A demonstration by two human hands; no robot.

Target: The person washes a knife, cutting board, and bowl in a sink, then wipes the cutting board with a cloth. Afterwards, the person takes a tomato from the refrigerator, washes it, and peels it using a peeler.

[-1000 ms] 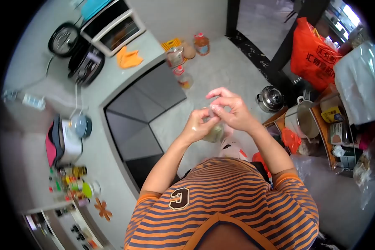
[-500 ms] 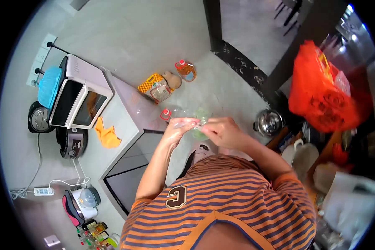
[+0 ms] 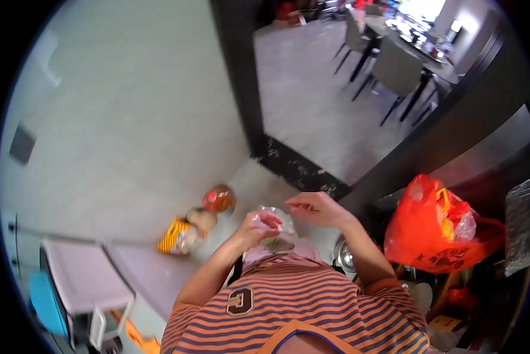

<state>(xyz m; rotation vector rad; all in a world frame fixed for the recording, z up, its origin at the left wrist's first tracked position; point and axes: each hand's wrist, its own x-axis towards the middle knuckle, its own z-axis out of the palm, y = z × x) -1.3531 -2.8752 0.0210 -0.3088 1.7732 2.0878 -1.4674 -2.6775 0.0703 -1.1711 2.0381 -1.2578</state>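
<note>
from here: left hand (image 3: 260, 229) curled on clear bag (image 3: 286, 222); right hand (image 3: 317, 208) alongside, uncurled, seemingly empty. slack hold could drop bag.

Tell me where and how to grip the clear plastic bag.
Pinch the clear plastic bag by its crumpled far end, probably with the right hand from the right: green contents show nearer the shirt, and the left hand occupies the left side.

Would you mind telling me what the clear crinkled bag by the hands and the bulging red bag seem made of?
Clear crinkled bag: probably thin glossy plastic film, as it glints and greenish contents show through. Bulging red bag: likely thin plastic too, slightly shiny, softly creased.
</note>
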